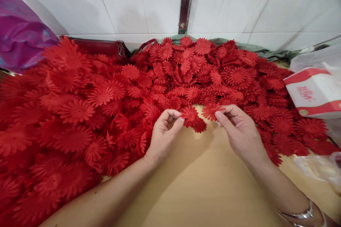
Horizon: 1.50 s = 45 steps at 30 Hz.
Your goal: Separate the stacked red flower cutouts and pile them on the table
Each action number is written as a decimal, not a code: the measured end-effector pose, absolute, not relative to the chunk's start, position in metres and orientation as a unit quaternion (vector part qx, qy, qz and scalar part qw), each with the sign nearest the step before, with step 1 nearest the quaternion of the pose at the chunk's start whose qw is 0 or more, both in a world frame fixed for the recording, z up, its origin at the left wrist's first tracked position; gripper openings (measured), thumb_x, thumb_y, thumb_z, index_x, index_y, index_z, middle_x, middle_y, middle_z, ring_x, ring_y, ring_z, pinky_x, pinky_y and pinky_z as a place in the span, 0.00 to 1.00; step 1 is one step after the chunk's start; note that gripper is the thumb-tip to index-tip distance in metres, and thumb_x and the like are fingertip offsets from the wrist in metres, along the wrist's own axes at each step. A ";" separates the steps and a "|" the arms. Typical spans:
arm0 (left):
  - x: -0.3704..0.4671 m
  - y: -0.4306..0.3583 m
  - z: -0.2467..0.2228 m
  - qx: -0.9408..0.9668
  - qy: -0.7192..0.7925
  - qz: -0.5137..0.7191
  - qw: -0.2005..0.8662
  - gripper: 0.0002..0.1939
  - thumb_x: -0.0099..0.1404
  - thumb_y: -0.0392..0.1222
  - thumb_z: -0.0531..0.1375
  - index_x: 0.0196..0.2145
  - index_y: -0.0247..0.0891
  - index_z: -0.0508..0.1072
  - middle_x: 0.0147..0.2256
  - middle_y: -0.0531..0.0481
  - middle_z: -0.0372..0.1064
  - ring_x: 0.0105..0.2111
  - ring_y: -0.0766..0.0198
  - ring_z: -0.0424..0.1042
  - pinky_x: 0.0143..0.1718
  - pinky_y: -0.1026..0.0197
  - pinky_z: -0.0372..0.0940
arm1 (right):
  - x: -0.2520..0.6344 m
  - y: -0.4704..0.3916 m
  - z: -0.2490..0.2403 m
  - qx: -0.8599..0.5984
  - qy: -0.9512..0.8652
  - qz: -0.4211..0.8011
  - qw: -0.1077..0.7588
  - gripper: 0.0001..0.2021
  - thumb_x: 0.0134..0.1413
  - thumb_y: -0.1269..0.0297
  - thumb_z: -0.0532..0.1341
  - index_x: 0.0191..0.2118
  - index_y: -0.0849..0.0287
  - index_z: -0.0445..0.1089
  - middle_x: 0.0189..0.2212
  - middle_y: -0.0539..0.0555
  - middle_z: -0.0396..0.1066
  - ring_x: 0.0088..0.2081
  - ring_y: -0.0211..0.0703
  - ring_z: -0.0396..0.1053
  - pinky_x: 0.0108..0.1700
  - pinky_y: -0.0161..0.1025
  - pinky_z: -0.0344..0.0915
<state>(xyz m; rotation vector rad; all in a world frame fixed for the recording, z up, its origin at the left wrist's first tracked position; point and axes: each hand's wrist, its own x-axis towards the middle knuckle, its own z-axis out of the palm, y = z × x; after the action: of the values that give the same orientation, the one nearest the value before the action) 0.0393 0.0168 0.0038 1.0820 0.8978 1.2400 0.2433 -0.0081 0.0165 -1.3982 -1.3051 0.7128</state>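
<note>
Between thumb and fingertips, my left hand (pixel 165 131) pinches the edge of a red flower-shaped petal piece (pixel 190 115). Just below that piece, another red petal piece (pixel 200 125) shows; I cannot tell whether it is attached. Opposite, my right hand (pixel 239 129) pinches a second red flower piece (pixel 211 111), seen at a slant. The two held pieces are close together but apart, above the near edge of a large heap of similar red flower pieces (pixel 128 92). The fingers partly cover the outer petals of both held pieces.
The heap spreads over the light wooden table (pixel 194 181) against a white tiled wall (pixel 160 3). A dark red bag (pixel 93 46) lies behind it. A purple bag (pixel 21 28) stands at left; a white and red box (pixel 311 92) and clear plastic (pixel 317 166) are at right.
</note>
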 end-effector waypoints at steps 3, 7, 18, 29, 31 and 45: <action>0.040 0.018 0.001 0.442 0.391 0.563 0.578 0.08 0.64 0.43 0.66 0.37 0.39 0.70 0.35 0.53 0.67 0.35 0.68 0.66 0.41 0.66 0.62 | 0.243 -0.009 0.016 -0.596 -0.568 0.262 0.503 0.06 0.63 0.58 0.62 0.38 0.54 0.70 0.32 0.50 0.71 0.35 0.41 0.69 0.40 0.40 0.67; 0.040 0.019 0.000 0.427 0.406 0.582 0.561 0.08 0.64 0.43 0.65 0.38 0.40 0.70 0.36 0.52 0.67 0.37 0.67 0.66 0.43 0.65 0.62 | 0.241 -0.011 0.018 -0.556 -0.674 0.160 0.459 0.05 0.64 0.64 0.60 0.44 0.53 0.71 0.41 0.54 0.74 0.45 0.47 0.71 0.48 0.46 0.68; 0.043 0.011 0.013 0.490 0.348 0.484 0.636 0.10 0.61 0.45 0.68 0.35 0.38 0.71 0.32 0.53 0.69 0.32 0.68 0.68 0.36 0.66 0.64 | 0.226 -0.015 0.022 -0.502 -0.726 0.114 0.456 0.10 0.59 0.66 0.66 0.47 0.52 0.73 0.46 0.56 0.74 0.53 0.50 0.70 0.58 0.51 0.66; 0.044 0.011 0.011 0.475 0.323 0.469 0.671 0.08 0.61 0.41 0.69 0.34 0.37 0.74 0.30 0.53 0.73 0.30 0.70 0.70 0.35 0.66 0.66 | 0.227 -0.013 0.018 -0.492 -0.726 0.139 0.460 0.04 0.63 0.70 0.62 0.39 0.53 0.72 0.38 0.53 0.74 0.45 0.44 0.72 0.51 0.45 0.69; 0.044 0.011 0.011 0.473 0.321 0.473 0.671 0.07 0.61 0.40 0.69 0.34 0.37 0.75 0.30 0.54 0.72 0.30 0.71 0.69 0.35 0.67 0.66 | 0.228 -0.012 0.018 -0.492 -0.731 0.124 0.457 0.04 0.64 0.70 0.61 0.40 0.53 0.71 0.38 0.53 0.74 0.44 0.43 0.72 0.49 0.44 0.70; 0.041 0.015 0.008 0.457 0.345 0.488 0.659 0.11 0.59 0.44 0.70 0.34 0.36 0.74 0.31 0.54 0.73 0.31 0.71 0.70 0.36 0.68 0.64 | 0.225 -0.018 0.025 -0.490 -0.729 0.081 0.472 0.12 0.58 0.66 0.68 0.47 0.55 0.72 0.44 0.56 0.72 0.49 0.46 0.71 0.55 0.45 0.68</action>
<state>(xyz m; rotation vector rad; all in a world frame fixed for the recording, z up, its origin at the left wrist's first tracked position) 0.0407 0.0148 0.0078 1.0338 0.7807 1.1045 0.2254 -0.0176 0.0253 -1.1994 -1.7841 0.1972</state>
